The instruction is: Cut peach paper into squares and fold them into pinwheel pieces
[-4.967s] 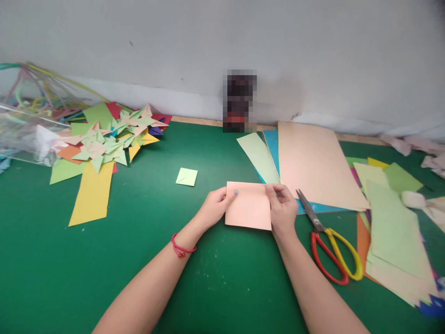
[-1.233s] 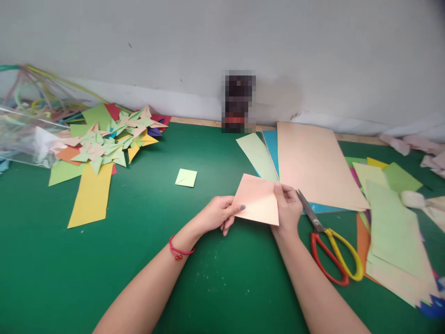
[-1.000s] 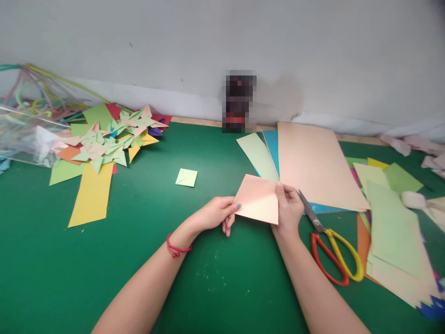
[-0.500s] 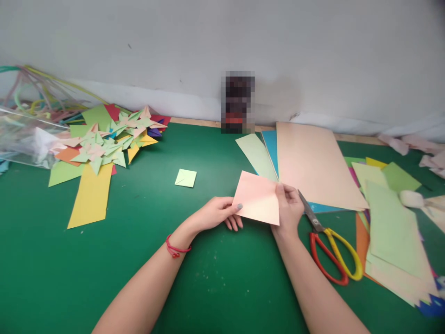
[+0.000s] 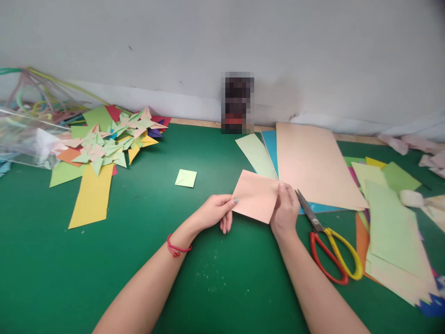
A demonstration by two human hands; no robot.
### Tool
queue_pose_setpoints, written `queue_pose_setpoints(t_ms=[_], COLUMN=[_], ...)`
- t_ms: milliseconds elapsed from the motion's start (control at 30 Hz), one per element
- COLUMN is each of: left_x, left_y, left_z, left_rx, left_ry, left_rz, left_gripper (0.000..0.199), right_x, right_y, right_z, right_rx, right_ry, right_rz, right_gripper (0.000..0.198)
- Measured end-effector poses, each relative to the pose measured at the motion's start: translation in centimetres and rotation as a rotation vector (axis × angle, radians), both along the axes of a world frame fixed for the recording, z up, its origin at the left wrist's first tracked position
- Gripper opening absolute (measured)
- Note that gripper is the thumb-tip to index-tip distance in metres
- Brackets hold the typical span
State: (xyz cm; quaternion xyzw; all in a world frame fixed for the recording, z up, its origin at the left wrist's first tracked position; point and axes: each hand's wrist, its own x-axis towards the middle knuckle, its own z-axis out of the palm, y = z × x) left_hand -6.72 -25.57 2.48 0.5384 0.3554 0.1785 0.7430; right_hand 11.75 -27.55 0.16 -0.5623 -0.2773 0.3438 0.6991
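Head view: left hand (image 5: 219, 211) pinches left edge of pink paper (image 5: 255, 197), thumb on top. Right hand (image 5: 285, 212) clamped on paper's right edge. Paper sits between hands, skewed, well short of far edge of tabletop (image 5: 104, 273). Green folded square (image 5: 186, 178) lies flat, nearest left hand. Scissors (image 5: 316, 224) just beside right hand, tips toward far edge. Large peach sheet (image 5: 314, 167) along far edge, right; paper stars (image 5: 93, 153) piled near far edge, left.

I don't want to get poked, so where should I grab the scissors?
Probably best by the red and yellow handles, coming from the near side: the scissors lie with those round handles toward you and the pointed blades facing away.
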Motion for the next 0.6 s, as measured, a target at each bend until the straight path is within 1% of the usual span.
queue_pose_setpoints(t_ms=[100,200,300,367,433,500,600], left_x=[0.1,0.2,0.1,-0.2,-0.7,-1.2,-1.8], left_y=[0.1,0.2,0.4,0.6,0.8,1.0,1.1], left_z=[0.0,0.0,0.1,0.2,0.3,0.5,0.6], left_rx=[0.002,0.049,0.119,0.139,0.126,0.078,-0.034], left_ry=[-0.033,-0.07,-0.081,-0.081,-0.077,-0.062,-0.095], left_rz=[0.038,0.104,0.215,0.279,0.259,0.168,0.113], left_gripper=[0.032,0.033,0.03,0.027,0.026,0.027,0.025], right_x=[-0.1,-0.2,-0.2,-0.2,-0.2,-0.2,-0.5], right_y=[-0.1,-0.1,-0.2,-0.2,-0.3,-0.4,-0.6], right_z=[0.1,0.2,0.4,0.6,0.7,0.9,1.2], right_rx=[0.035,0.049,0.038,0.035,0.054,0.072,0.011], right_ry=[-0.004,0.003,0.021,0.037,0.054,0.072,0.088], right_rz=[0.062,0.071,0.082,0.114,0.173,0.25,0.405], right_gripper=[0.022,0.017,0.012,0.014,0.021,0.025,0.02])
